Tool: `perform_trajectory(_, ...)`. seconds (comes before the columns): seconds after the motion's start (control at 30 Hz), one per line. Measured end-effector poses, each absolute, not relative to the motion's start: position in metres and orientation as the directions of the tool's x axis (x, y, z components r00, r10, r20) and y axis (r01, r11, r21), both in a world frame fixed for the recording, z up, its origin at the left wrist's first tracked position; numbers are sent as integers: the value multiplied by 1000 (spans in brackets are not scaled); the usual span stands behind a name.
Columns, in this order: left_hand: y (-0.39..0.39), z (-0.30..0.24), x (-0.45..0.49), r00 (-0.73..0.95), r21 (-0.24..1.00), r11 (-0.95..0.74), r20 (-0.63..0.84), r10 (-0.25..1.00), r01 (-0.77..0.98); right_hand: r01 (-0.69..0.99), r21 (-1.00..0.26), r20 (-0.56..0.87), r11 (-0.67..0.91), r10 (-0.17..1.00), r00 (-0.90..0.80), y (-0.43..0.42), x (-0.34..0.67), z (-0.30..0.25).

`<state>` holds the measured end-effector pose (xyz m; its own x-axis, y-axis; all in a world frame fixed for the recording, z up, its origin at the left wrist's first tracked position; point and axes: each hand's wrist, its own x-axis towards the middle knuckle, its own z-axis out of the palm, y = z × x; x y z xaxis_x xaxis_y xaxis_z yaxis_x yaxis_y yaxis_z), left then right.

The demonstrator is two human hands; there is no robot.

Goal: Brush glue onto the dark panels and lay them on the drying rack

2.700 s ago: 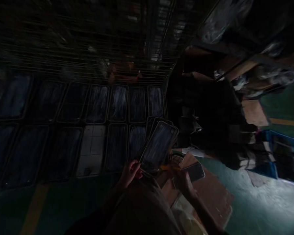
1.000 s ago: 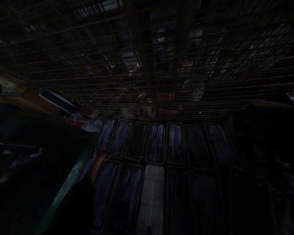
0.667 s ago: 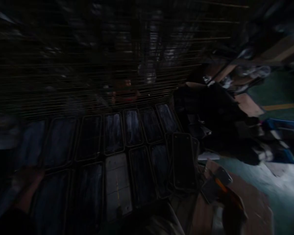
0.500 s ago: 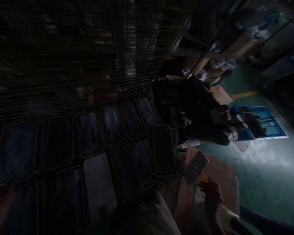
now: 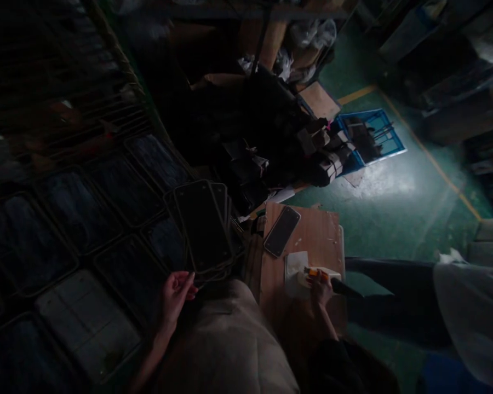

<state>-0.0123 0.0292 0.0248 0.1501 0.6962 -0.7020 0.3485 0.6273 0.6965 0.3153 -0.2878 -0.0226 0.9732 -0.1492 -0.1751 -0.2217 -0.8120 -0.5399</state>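
My right hand (image 5: 321, 289) is closed around an orange-handled brush (image 5: 317, 273), whose tip I cannot clearly make out. It is over a pale, shallow container (image 5: 299, 279) on a wooden board (image 5: 304, 224). Farther back on that board lies one dark, round-cornered panel (image 5: 282, 231). My left hand (image 5: 178, 293) has half-curled fingers, somewhat apart, with nothing visible in them. Just beyond its fingertips is a stack of similar dark panels (image 5: 203, 227), its top piece showing small corner holes.
Rows of dark panels (image 5: 80, 210) and one light panel (image 5: 88, 323) cover the left side. Bundled black pieces (image 5: 246, 158) lie beyond the stack. A blue crate (image 5: 370, 131) stands on the green floor (image 5: 411, 202). My knee (image 5: 234, 339) is between both hands.
The view has swung right. My left hand has come from the far left to beside the stack. My right hand has moved the brush from the single panel to the pale container.
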Motion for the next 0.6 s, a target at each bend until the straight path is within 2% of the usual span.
perform_trajectory(0.13,37,14,0,117,657,563,-696,708,502,-300,-378,-163,-876,-256,953,-324,320,-26)
perform_trajectory(0.23,37,7,4,94,624,503,-678,729,598,-330,-321,-174,-888,-287,942,-344,322,-36)
perform_trajectory(0.37,37,6,10,57,601,478,-658,751,641,-328,-331,-201,-884,-274,941,-359,323,-55)
perform_trajectory(0.6,37,8,12,-44,598,534,-640,767,598,-320,-437,-285,-840,-208,936,-362,320,-90)
